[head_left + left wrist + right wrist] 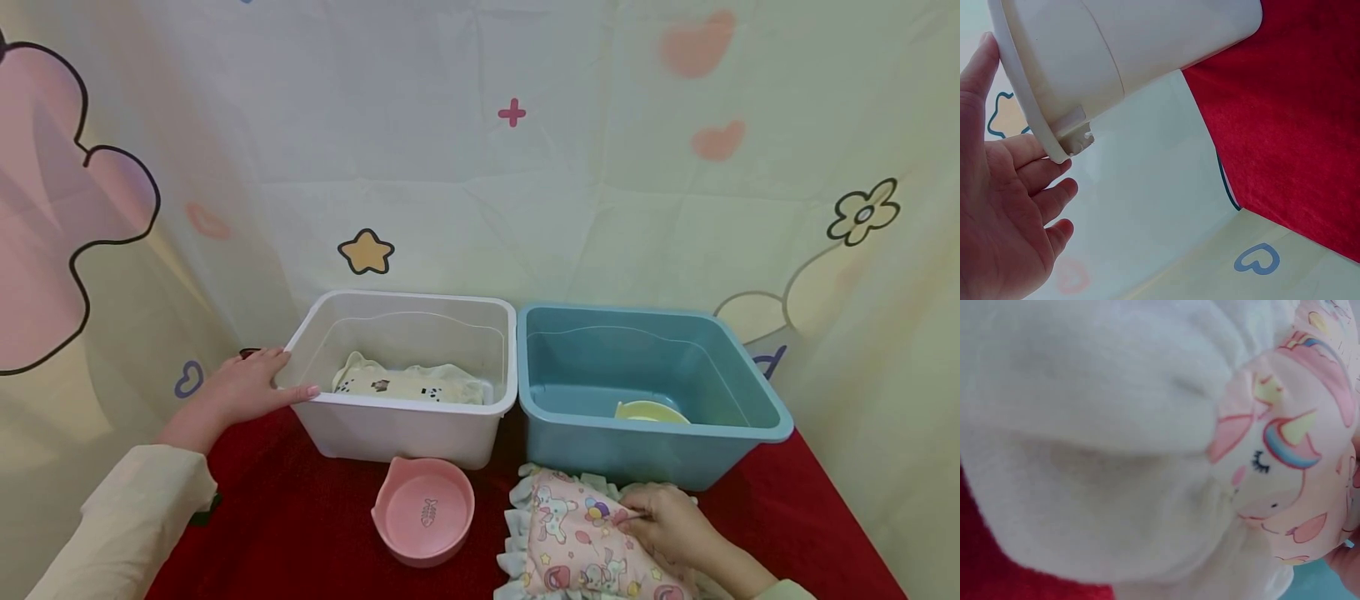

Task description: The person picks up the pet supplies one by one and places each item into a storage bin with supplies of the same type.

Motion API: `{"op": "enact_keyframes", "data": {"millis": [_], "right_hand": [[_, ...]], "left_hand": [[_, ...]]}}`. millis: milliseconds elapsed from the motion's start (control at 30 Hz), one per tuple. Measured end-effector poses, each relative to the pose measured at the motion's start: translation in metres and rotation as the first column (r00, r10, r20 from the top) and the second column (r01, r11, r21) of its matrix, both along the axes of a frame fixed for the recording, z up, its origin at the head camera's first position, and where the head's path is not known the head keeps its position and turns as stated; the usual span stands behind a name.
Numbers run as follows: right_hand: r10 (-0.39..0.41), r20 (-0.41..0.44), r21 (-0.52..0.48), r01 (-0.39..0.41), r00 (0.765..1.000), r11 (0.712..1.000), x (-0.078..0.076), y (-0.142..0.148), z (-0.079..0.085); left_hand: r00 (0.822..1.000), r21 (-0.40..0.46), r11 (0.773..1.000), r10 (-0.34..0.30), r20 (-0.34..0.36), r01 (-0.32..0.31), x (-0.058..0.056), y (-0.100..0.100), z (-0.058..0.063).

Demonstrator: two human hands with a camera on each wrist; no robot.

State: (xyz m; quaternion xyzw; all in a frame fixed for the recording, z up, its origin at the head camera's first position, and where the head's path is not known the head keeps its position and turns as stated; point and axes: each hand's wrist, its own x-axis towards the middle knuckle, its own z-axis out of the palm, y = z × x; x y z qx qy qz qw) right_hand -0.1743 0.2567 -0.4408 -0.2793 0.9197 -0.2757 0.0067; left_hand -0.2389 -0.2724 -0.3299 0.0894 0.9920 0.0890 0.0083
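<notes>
My left hand (251, 390) rests on the near left corner of a white bin (405, 433), its fingers loose along the rim. The left wrist view shows the ring and little fingers off the bin. A cream cushion with an animal print (405, 383) lies inside it. With the right hand (667, 525) I pinch the right part of a pink ruffled cushion (577, 533) with a unicorn print. It lies on the red cloth before a blue bin (622, 450); its white frill (1097, 506) fills much of the right wrist view.
A pink cat-eared bowl (427, 510) with a fishbone mark stands in front of the white bin. Inside the blue bin is a yellow dish (651, 410), partly hidden by the wall. Red cloth (277, 517) covers the table. A printed curtain (450, 167) hangs behind the bins.
</notes>
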Motion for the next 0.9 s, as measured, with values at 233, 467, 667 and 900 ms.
{"op": "enact_keyframes", "data": {"millis": [233, 467, 667, 900], "right_hand": [[0.000, -0.004, 0.009, 0.000, 1.000, 1.000, 0.000, -0.001, 0.009], [-0.012, 0.002, 0.032, 0.012, 1.000, 0.999, 0.000, -0.003, 0.016], [-0.033, 0.019, 0.050, 0.032, 0.999, 0.998, 0.001, -0.005, 0.020], [-0.025, 0.031, 0.053, 0.023, 0.999, 0.998, 0.003, -0.007, 0.025]], "left_hand": [[1.000, 0.004, 1.000, 0.001, -0.001, -0.001, 0.000, 0.000, 0.000], [1.000, -0.004, 1.000, -0.005, -0.004, 0.005, 0.000, 0.000, 0.002], [1.000, 0.003, 1.000, 0.007, 0.012, -0.007, -0.001, 0.000, 0.001], [1.000, 0.003, 1.000, 0.007, 0.011, -0.007, -0.001, 0.000, -0.001]]}}
